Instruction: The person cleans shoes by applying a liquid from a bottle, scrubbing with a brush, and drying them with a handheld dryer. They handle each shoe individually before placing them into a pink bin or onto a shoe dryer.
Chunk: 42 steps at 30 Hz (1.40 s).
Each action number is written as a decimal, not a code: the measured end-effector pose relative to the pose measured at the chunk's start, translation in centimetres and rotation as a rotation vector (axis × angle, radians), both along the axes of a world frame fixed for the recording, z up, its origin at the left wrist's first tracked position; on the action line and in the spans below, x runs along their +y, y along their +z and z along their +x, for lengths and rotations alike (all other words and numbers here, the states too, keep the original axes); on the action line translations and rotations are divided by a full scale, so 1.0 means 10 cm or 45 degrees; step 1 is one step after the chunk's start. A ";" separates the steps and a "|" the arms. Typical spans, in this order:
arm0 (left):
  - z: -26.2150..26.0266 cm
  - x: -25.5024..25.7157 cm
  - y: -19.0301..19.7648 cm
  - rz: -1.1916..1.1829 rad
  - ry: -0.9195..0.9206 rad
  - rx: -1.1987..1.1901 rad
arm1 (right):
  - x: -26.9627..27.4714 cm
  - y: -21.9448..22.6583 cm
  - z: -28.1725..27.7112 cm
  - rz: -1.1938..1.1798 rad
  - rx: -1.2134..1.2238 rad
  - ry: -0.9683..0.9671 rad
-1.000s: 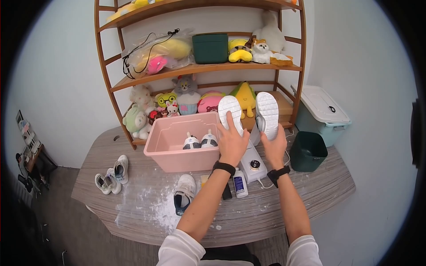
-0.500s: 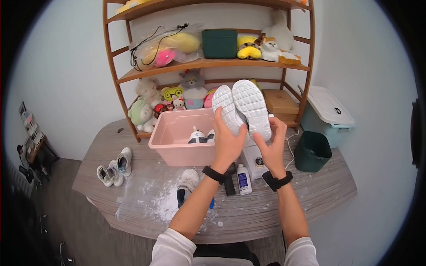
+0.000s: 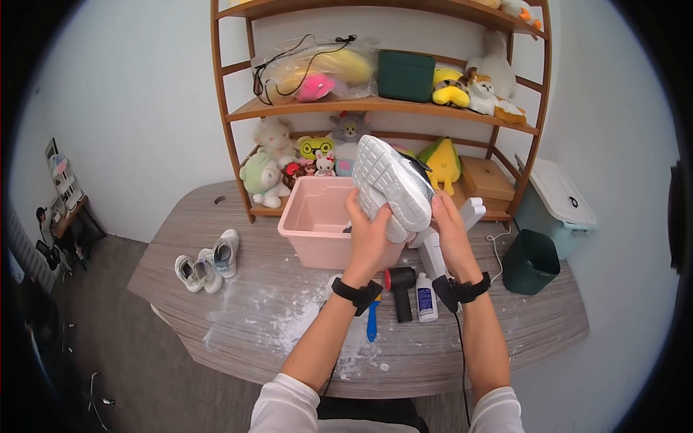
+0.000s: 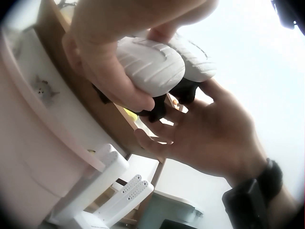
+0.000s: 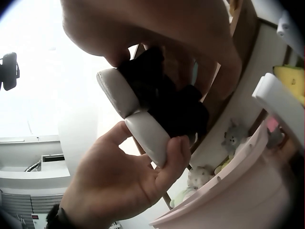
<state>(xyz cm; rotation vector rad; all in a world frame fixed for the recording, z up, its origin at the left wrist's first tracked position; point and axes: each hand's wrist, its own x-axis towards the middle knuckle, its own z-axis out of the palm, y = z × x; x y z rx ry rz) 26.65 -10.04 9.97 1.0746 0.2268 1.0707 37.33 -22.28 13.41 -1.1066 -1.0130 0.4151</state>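
Note:
A pair of white-soled shoes (image 3: pixel 393 180) is held together above the table, soles tilted up toward the left in the head view. My left hand (image 3: pixel 367 242) grips them from the lower left, thumb and fingers on the white soles. At their right side my right hand (image 3: pixel 453 238) holds them by the heel end. In the left wrist view the right hand (image 4: pixel 209 129) has its fingers at the black uppers. The right wrist view shows the left hand (image 5: pixel 119 176) pinching a white sole (image 5: pixel 147 136).
A pink bin (image 3: pixel 317 245) stands behind my left hand. On the table are a white device (image 3: pixel 433 256), a white bottle (image 3: pixel 426 299), a black tool (image 3: pixel 402 292), a blue-handled brush (image 3: pixel 372 321), white powder and several shoes (image 3: pixel 226 252). A green bin (image 3: pixel 530 263) stands right; shelves rise behind.
The two shoes, held apart one per hand, have come together and turned from facing the head camera to a tilt. The head view has swung left, uncovering the brush and black tool.

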 end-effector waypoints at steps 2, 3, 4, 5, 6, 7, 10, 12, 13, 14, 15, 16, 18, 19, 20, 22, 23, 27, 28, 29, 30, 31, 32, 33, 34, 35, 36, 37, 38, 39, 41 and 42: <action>-0.18 0.03 0.08 -0.053 -0.056 0.025 | 0.11 -0.01 -0.01 -0.046 -0.033 0.065; -0.25 0.05 0.10 -0.057 -0.048 0.021 | 0.18 0.01 -0.02 -0.115 0.028 0.136; -0.33 0.08 0.12 -0.072 -0.067 0.035 | 0.24 0.04 -0.04 -0.184 0.090 0.206; -0.39 0.11 0.12 -0.087 -0.088 0.050 | 0.29 0.07 -0.09 -0.214 0.135 0.232; -0.42 0.17 0.09 -0.091 -0.081 0.046 | 0.34 0.12 -0.15 -0.219 0.130 0.238; -0.44 0.25 0.05 -0.057 -0.069 0.047 | 0.40 0.16 -0.20 -0.212 0.182 0.342; -0.57 0.38 0.05 -0.039 -0.064 0.016 | 0.65 0.18 -0.23 -0.185 0.240 0.490; -0.67 0.44 0.10 -0.058 -0.078 -0.012 | 0.82 0.18 -0.28 -0.186 0.227 0.482; -0.75 0.46 0.13 -0.087 -0.085 0.036 | 0.91 0.21 -0.31 -0.142 0.212 0.495; -0.82 0.51 0.15 -0.117 -0.090 0.085 | 0.98 0.26 -0.32 -0.144 0.209 0.502; -0.88 0.56 0.12 -0.121 -0.082 0.083 | 1.03 0.34 -0.35 -0.248 0.104 0.364; -0.94 0.61 0.06 -0.045 0.020 0.156 | 1.10 0.40 -0.38 -0.349 0.000 0.224; -1.07 0.76 -0.11 0.030 0.125 0.230 | 1.27 0.51 -0.45 -0.349 -0.052 0.177; -1.15 0.84 -0.22 0.062 0.201 0.259 | 1.30 0.62 -0.51 -0.467 -0.196 0.163; -1.22 0.90 -0.33 0.093 0.276 0.285 | 1.33 0.69 -0.56 -0.585 -0.343 0.147; -1.34 0.93 -0.41 0.065 0.330 0.265 | 1.47 0.70 -0.59 -0.606 -0.394 0.171; -1.39 0.96 -0.47 0.119 0.370 0.282 | 1.53 0.72 -0.62 -0.727 -0.445 0.171; -1.43 1.14 -0.78 0.441 0.725 0.547 | 1.78 0.75 -0.62 -0.956 -0.734 0.143; -1.43 1.16 -0.78 0.441 0.727 0.544 | 1.84 0.75 -0.60 -1.015 -0.867 0.065; -1.40 1.15 -0.78 0.577 0.889 0.600 | 1.91 0.75 -0.56 -1.043 -0.866 0.109; -1.39 1.12 -0.74 0.707 1.054 0.658 | 1.98 0.74 -0.53 -1.050 -0.875 0.116; -1.42 1.08 -0.69 0.695 1.060 0.662 | 2.04 0.74 -0.53 -1.102 -0.847 0.177; -1.43 1.05 -0.59 0.682 1.077 0.688 | 2.10 0.75 -0.52 -1.145 -0.819 0.231; -1.43 1.04 -0.54 0.669 1.088 0.716 | 2.13 0.79 -0.57 -1.213 -0.892 0.192; -1.43 1.05 -0.54 0.665 1.086 0.717 | 2.20 0.76 -0.59 -1.217 -0.892 0.193; -1.42 1.05 -0.54 0.689 1.046 0.770 | 2.29 0.70 -0.58 -1.253 -1.048 0.206; -1.41 1.05 -0.56 0.711 1.004 0.825 | 2.36 0.64 -0.59 -1.287 -1.203 0.221; -1.40 1.08 -0.62 0.708 1.000 0.832 | 2.42 0.55 -0.61 -1.271 -1.391 0.230; -1.36 1.13 -0.70 0.784 1.005 0.884 | 2.46 0.46 -0.62 -1.275 -1.387 0.234; -1.36 1.14 -0.72 0.861 1.009 0.936 | 2.48 0.39 -0.65 -1.290 -1.371 0.215; -1.33 1.15 -0.74 0.803 1.008 0.884 | 2.48 0.33 -0.63 -1.286 -1.302 0.215; -1.33 1.15 -0.73 0.745 1.011 0.828 | 2.47 0.30 -0.62 -1.290 -1.297 0.222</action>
